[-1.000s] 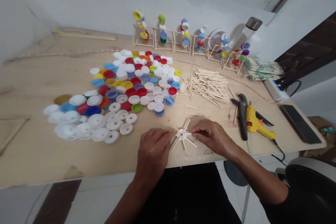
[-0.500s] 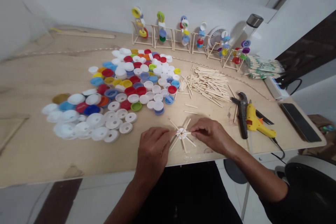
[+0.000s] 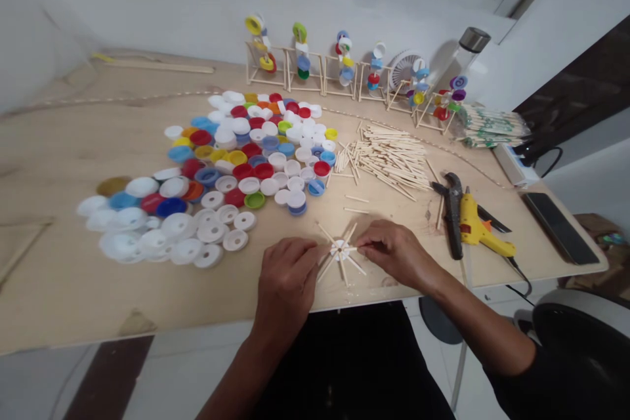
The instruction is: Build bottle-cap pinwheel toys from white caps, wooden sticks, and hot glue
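Observation:
A small white bottle cap with several thin wooden sticks radiating from it like spokes (image 3: 340, 251) lies near the front edge of the wooden table (image 3: 63, 282). My left hand (image 3: 288, 282) is closed, its fingertips pinching the spoke on the left side. My right hand (image 3: 394, 252) is closed too, pinching the stick that points right from the cap. Both hands rest on the table around this spoked cap.
A big spread of coloured and white bottle caps (image 3: 231, 164) covers the middle left. A pile of wooden sticks (image 3: 391, 157) lies to the right, then pliers (image 3: 451, 213), a yellow glue gun (image 3: 475, 230) and a phone (image 3: 561, 226). Finished stick-and-cap models (image 3: 344, 69) line the back.

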